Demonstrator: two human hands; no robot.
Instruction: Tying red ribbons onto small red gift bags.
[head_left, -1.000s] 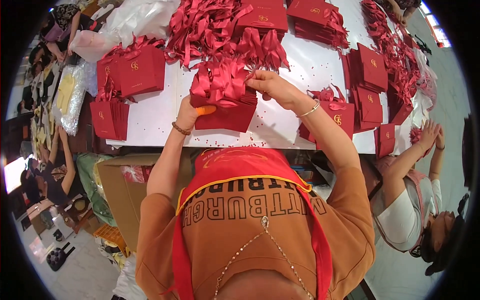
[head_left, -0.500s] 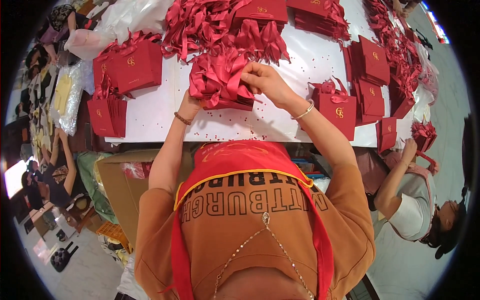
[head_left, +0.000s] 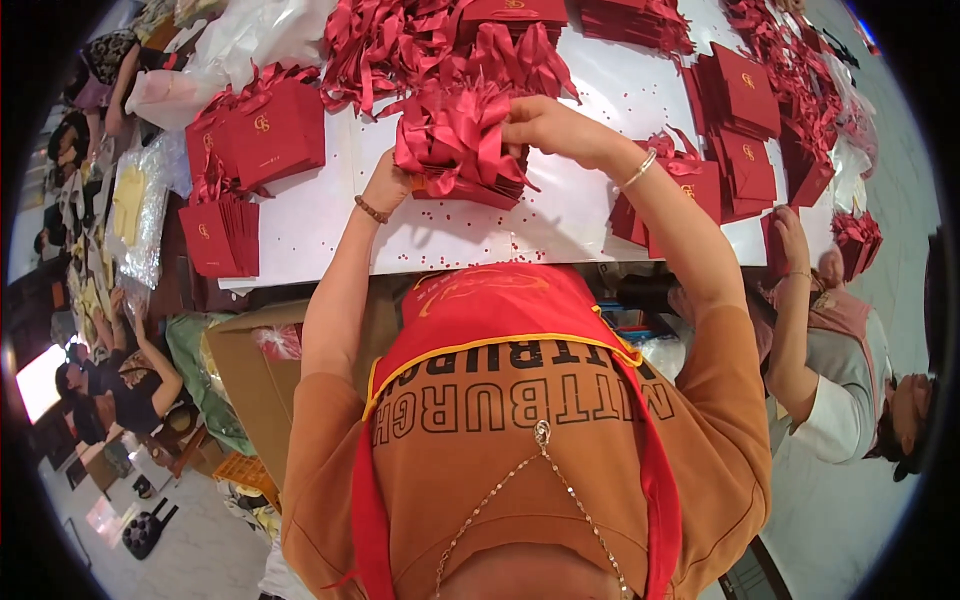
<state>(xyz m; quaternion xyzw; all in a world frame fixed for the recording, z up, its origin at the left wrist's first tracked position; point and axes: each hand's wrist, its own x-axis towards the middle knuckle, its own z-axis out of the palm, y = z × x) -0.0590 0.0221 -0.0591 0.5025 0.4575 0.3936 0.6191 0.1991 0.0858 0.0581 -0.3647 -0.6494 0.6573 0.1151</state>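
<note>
A stack of small red paper gift bags [head_left: 465, 192] stands on the white table in front of me, its top covered by a tangle of loose satin ribbon handles [head_left: 455, 130]. My left hand [head_left: 390, 182] is closed round the left end of this stack; its fingertips are partly hidden behind the bags. At the stack's upper right, my right hand [head_left: 552, 128] has its fingers curled and pinched on a red ribbon. How many ribbons lie between those fingers I cannot tell.
A large heap of red ribbon-handled bags [head_left: 400, 45] lies beyond. More bag stacks stand at the left [head_left: 270, 135] and right [head_left: 745, 90]. Tiny red dots are scattered over the white table [head_left: 340, 215]. A co-worker [head_left: 840, 350] sits at the right; an open cardboard box [head_left: 260, 375] is below the table edge.
My hands and the bag stack have shifted slightly right and away from me in the picture. The right hand stays at the ribbons. The co-worker's hand at the right has moved up the table edge.
</note>
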